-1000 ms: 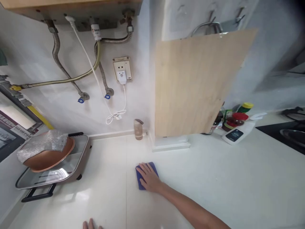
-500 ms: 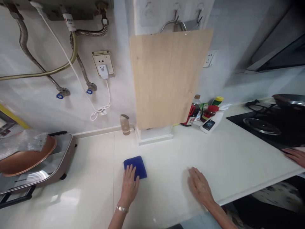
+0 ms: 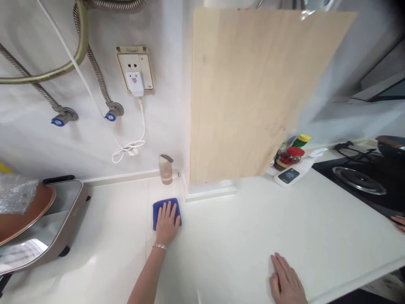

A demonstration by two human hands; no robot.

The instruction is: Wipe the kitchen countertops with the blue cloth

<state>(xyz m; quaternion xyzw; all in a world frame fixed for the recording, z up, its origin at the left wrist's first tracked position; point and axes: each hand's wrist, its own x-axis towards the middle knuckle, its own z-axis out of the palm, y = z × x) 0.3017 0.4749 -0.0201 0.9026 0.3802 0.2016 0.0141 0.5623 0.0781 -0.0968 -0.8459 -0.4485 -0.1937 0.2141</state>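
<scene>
My left hand (image 3: pixel 167 221) lies flat on a folded blue cloth (image 3: pixel 156 213), fingers spread over most of it. The cloth rests on the white countertop (image 3: pixel 215 240), near the foot of the wall. Just behind it stands a small translucent tumbler (image 3: pixel 166 169) with a grey-brown lid. My right hand (image 3: pixel 286 280) rests on the counter farther right, near the front edge. Its fingers are stretched out side by side and hold nothing.
A large wooden board (image 3: pixel 247 97) leans upright against the wall column. Beside it are a white spray bottle (image 3: pixel 299 169), a red-lidded jar (image 3: pixel 289 158) and a black cooktop (image 3: pixel 354 177). An electric pan (image 3: pixel 71 215) stands left. Another person's hand (image 3: pixel 399 221) shows at the right edge.
My left hand and the blue cloth have moved left and back, closer to the tumbler. My right hand has come toward the front edge. The camera view has moved closer to the wall.
</scene>
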